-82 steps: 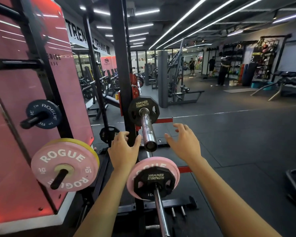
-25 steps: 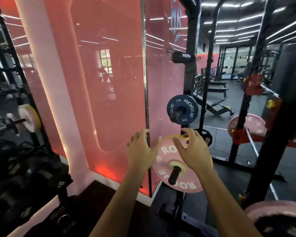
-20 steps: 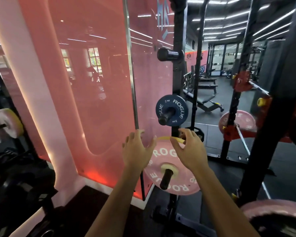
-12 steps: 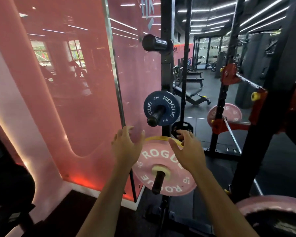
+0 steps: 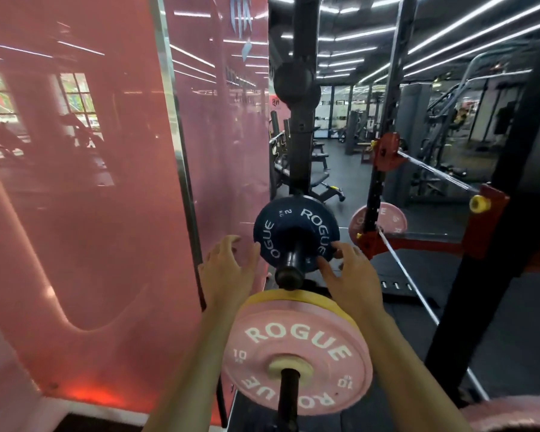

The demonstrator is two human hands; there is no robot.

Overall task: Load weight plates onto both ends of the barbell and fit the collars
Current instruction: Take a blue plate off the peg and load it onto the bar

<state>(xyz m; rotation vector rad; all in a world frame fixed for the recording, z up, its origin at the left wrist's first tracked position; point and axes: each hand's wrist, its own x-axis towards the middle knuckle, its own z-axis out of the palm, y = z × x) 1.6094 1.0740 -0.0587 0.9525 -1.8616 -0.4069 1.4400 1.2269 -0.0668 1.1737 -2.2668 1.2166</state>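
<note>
A small dark blue Rogue 2 kg plate (image 5: 296, 227) hangs on a black storage peg of the rack upright. My left hand (image 5: 228, 271) is spread open just left of its rim, and my right hand (image 5: 349, 275) is open at its lower right rim, fingertips touching or nearly touching. Below, on a lower peg, sits a pink Rogue 10 kg plate (image 5: 296, 353) with a yellow plate (image 5: 293, 297) behind it. A barbell (image 5: 430, 165) rests on the red rack hooks at right, with a pink plate (image 5: 390, 218) on a lower bar beyond.
A red glossy wall panel (image 5: 91, 198) fills the left. The black rack upright (image 5: 303, 120) carries an upper peg end. Another black upright (image 5: 493, 229) stands at right. A pink plate edge (image 5: 512, 414) shows at the bottom right corner. Gym machines stand behind.
My view has moved closer to the storage pegs. Both hands rose from the rim of the pink 10 kg plate to either side of the blue 2 kg plate.
</note>
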